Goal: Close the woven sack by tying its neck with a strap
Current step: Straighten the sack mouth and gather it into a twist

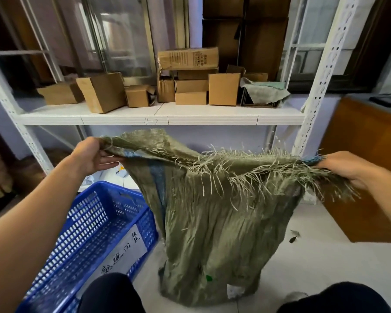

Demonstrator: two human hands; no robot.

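The woven sack (215,222) stood on the floor between the knees, its frayed mouth stretched flat, probably for gathering into a neck. Left hand (89,155) and right hand (345,168) each pinched a corner. No strap was seen.

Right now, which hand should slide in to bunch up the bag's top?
Probably the left hand. It grips only a corner of the frayed green woven sack, palm half open. The right hand pins a wider stretch of rim, holding it up.
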